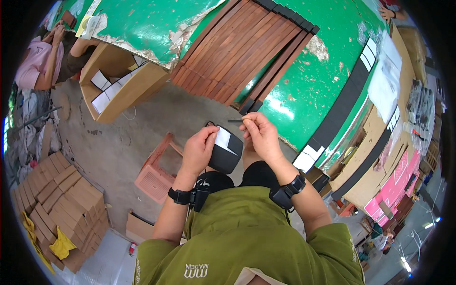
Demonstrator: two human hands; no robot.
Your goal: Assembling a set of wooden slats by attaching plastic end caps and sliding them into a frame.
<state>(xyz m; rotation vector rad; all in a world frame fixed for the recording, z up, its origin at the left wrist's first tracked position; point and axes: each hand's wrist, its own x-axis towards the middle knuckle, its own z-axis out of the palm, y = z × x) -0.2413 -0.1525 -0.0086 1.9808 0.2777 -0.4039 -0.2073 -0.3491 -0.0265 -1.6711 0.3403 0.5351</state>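
Observation:
My left hand is closed, with thumb and forefinger pinching the edge of a small white sheet. That sheet lies against a black rounded object over my lap; whether the two are joined I cannot tell. My right hand pinches a short thin dark strip, which points left from the fingertips. Just beyond my right hand, a row of reddish-brown wooden slats with black end pieces lies on the green table. One slat lies slightly apart from the others.
A long black strip with white patches runs along the table's right side. An open cardboard box stands at the far left, near a person in pink. A pink plastic stool and stacked cartons are to my left.

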